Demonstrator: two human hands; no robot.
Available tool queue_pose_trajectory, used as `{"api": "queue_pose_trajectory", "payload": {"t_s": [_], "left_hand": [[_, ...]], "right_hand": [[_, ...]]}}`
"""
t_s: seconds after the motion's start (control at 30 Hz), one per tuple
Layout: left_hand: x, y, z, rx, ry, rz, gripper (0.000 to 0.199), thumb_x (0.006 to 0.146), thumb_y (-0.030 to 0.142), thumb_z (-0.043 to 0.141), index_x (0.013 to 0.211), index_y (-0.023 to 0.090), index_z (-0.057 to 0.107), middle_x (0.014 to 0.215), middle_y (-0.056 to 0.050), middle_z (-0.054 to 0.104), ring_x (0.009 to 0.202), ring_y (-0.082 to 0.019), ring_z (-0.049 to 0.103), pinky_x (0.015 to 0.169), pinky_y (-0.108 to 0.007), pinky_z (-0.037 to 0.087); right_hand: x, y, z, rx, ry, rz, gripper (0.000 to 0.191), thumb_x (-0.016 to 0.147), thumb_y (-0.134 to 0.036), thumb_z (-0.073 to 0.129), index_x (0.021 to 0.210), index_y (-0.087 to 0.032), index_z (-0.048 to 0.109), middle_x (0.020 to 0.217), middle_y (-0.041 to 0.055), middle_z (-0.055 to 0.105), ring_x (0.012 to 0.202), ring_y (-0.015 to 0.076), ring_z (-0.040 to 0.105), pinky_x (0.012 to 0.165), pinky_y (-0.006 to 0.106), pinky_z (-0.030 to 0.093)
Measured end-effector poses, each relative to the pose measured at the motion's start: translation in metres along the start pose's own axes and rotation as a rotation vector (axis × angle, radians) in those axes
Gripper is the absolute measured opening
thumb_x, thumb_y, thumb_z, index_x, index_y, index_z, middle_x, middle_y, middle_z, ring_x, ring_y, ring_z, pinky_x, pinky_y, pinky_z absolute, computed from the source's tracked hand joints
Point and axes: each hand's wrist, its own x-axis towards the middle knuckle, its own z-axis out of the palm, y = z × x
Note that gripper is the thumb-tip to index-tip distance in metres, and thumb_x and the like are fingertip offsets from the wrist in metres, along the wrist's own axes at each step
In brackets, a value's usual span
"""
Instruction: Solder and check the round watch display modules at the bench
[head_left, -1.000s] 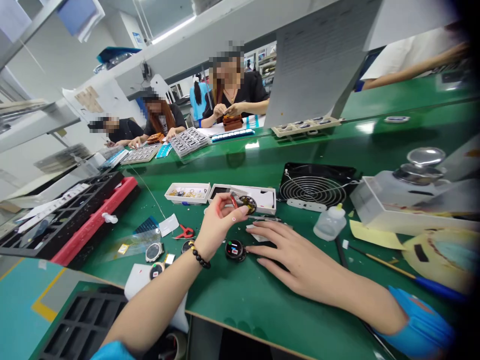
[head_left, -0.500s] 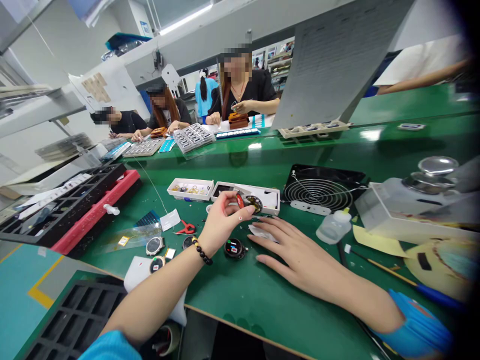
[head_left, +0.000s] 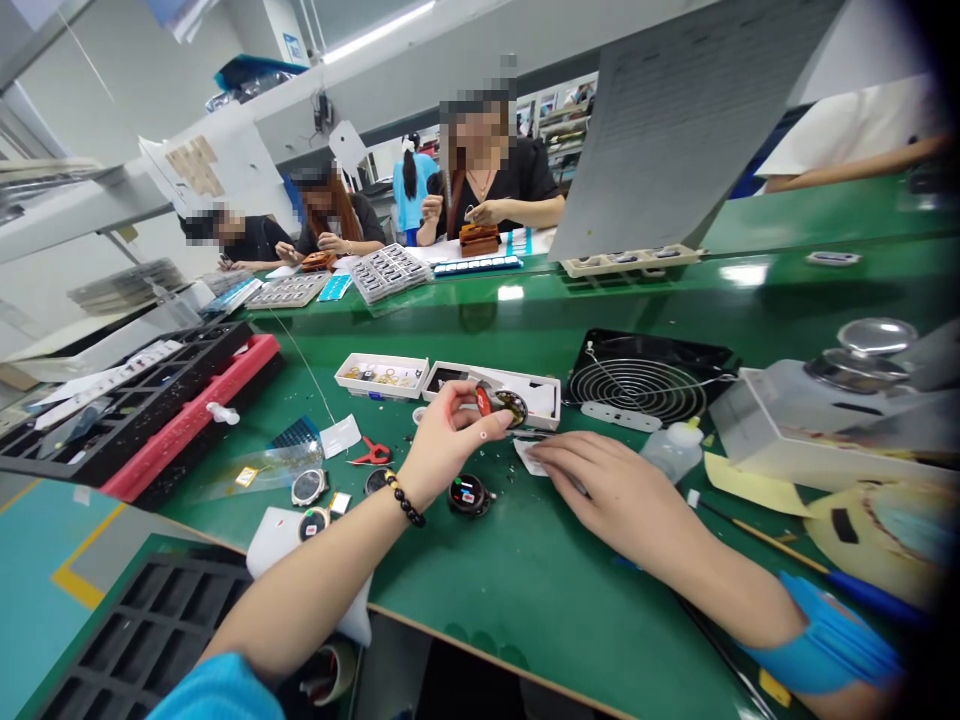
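My left hand (head_left: 450, 430) is closed around an opened round watch. Its case with exposed inner parts (head_left: 512, 408) faces right, and a red-marked round part (head_left: 483, 400) stands beside it. My right hand (head_left: 607, 485) reaches in low over the mat, fingers drawn together, their tips at a small white sheet (head_left: 529, 457). The fingers hide part of the sheet. Between my arms lies a dark watch with a lit screen (head_left: 469, 495). Left of my wrist are a silver watch (head_left: 309, 487), a red clip (head_left: 373, 452) and another watch (head_left: 313, 522) on a white pad.
White parts trays (head_left: 382, 377) stand behind my hands, with a black fan (head_left: 651, 375) to their right. A squeeze bottle (head_left: 673, 450) and a blue-handled brush (head_left: 874, 592) lie near my right arm. A red-edged black rack (head_left: 202, 420) is at left. Co-workers sit across the bench.
My right hand has drawn back to the right, and its spread fingers have come together. The white sheet has shifted slightly right. My left hand still holds the watch in nearly the same place.
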Motion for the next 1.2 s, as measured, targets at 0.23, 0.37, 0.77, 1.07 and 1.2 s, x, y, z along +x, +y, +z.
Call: {"api": "queue_pose_trajectory", "payload": {"t_s": [0.23,0.37,0.77,1.07,1.2], "left_hand": [[0.000,0.000,0.000,-0.008,0.000,-0.006,0.051,0.076,0.035,0.088,0.112,0.017,0.057,0.116,-0.010,0.069,0.100,-0.022,0.071,0.087,-0.037,0.064],[0.000,0.000,0.000,-0.005,0.000,0.001,0.048,0.076,0.033,0.088,0.111,0.017,0.058,0.114,-0.009,0.070,0.099,-0.022,0.071,0.085,-0.035,0.063],[-0.001,0.000,0.000,-0.004,-0.012,-0.002,0.051,0.076,0.036,0.087,0.112,0.017,0.056,0.116,-0.010,0.068,0.101,-0.022,0.070,0.087,-0.037,0.063],[0.000,-0.001,0.000,0.012,-0.004,0.005,0.051,0.077,0.035,0.087,0.113,0.016,0.056,0.112,-0.009,0.069,0.097,-0.021,0.070,0.088,-0.040,0.062],[0.000,0.000,0.000,0.010,-0.002,0.005,0.051,0.076,0.036,0.087,0.111,0.016,0.056,0.111,-0.009,0.068,0.095,-0.020,0.069,0.086,-0.039,0.062]], "right_hand": [[0.005,-0.014,-0.016,0.116,0.023,-0.133,0.030,0.106,-0.023,0.046,0.114,-0.022,0.076,0.118,0.0091,0.073,0.115,0.0294,0.066,0.097,0.049,0.058],[0.004,-0.023,-0.014,0.110,-0.060,-0.256,0.031,0.108,-0.023,0.047,0.111,-0.019,0.078,0.116,0.0088,0.074,0.114,0.0306,0.065,0.099,0.054,0.057],[0.004,-0.018,-0.005,-0.072,-0.007,-0.172,0.034,0.109,-0.021,0.045,0.122,-0.011,0.074,0.124,0.0117,0.072,0.125,0.0351,0.059,0.108,0.059,0.052],[0.002,-0.018,0.004,-0.065,-0.041,-0.201,0.037,0.111,-0.024,0.042,0.126,-0.011,0.073,0.129,0.0097,0.071,0.127,0.0347,0.058,0.108,0.057,0.052],[0.001,-0.016,0.010,-0.058,-0.047,-0.174,0.039,0.113,-0.027,0.040,0.130,-0.012,0.071,0.135,0.0094,0.069,0.132,0.0338,0.055,0.112,0.057,0.050]]}}
